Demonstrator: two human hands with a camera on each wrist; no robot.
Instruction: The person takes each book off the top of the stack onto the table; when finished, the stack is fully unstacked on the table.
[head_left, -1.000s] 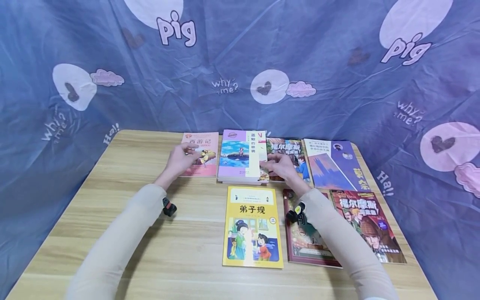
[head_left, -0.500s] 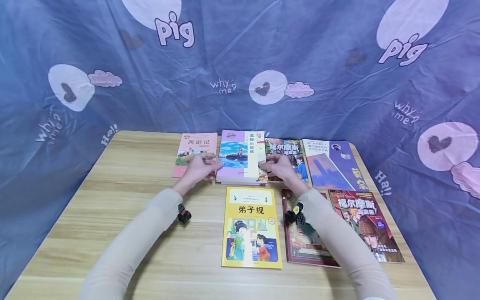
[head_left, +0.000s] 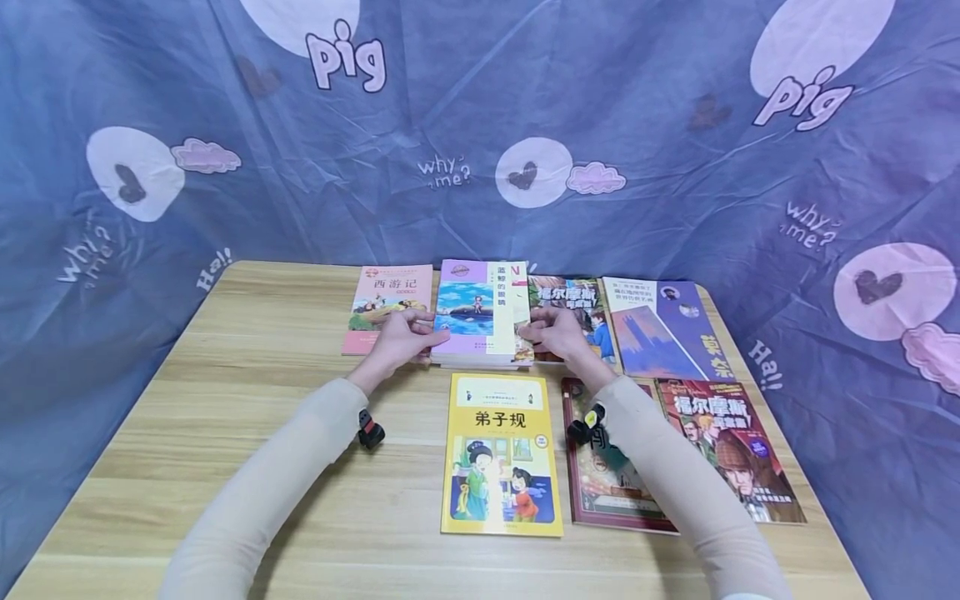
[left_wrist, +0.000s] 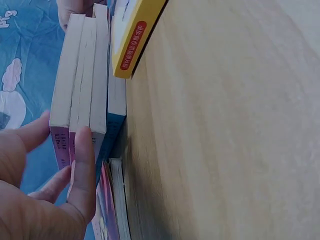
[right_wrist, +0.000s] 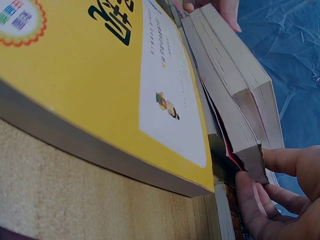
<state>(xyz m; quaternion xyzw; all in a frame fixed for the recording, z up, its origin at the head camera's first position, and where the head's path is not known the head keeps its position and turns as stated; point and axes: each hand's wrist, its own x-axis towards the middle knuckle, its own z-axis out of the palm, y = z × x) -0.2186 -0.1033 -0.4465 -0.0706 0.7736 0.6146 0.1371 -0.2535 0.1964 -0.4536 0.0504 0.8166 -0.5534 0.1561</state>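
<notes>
A stack of three books with a purple and blue cover on top lies at the back middle of the wooden table. My left hand grips the stack's left edge. In the left wrist view its thumb lies against the page edges of the stack and its fingers reach over the cover. My right hand holds the right edge. In the right wrist view its fingers curl round the near corner of the stack.
A pink book lies just left of the stack. A yellow book lies in front of it. Right of the stack lie two detective books, a purple book and a dark red book. A blue printed cloth hangs behind.
My left hand has left the pink book and moved right to take the stack's left edge. The right hand has stayed on the right edge.
</notes>
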